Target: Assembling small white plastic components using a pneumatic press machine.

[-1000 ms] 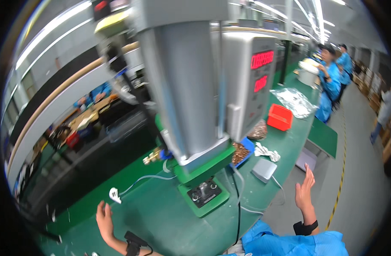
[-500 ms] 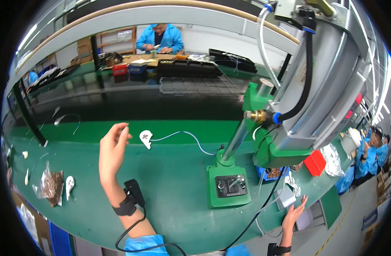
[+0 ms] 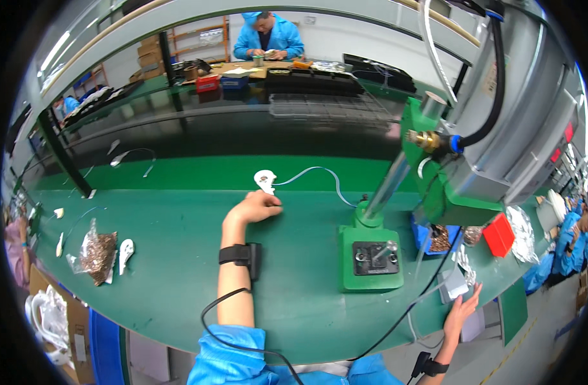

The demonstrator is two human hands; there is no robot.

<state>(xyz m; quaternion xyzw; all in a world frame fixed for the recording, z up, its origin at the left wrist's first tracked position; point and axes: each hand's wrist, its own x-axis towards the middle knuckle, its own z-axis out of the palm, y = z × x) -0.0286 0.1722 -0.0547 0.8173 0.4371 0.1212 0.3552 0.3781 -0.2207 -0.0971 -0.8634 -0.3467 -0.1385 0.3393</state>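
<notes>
Reach — my left hand (image 3: 252, 208) half-curled, hold unclear; right hand (image 3: 459, 314) open, seemingly empty — I'd pinch the white part (image 3: 264, 178), never its cord (image 3: 319, 169).

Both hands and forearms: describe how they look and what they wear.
The left hand is gloveless; its forearm wears a black strap with a dark block; a black cable loops beside it; the sleeve is blue. The right hand is gloveless too, with another black strap.

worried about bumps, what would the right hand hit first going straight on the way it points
The right hand would probably meet the red bin first, though depth is unclear and it might clip the grey box beside it.
</notes>
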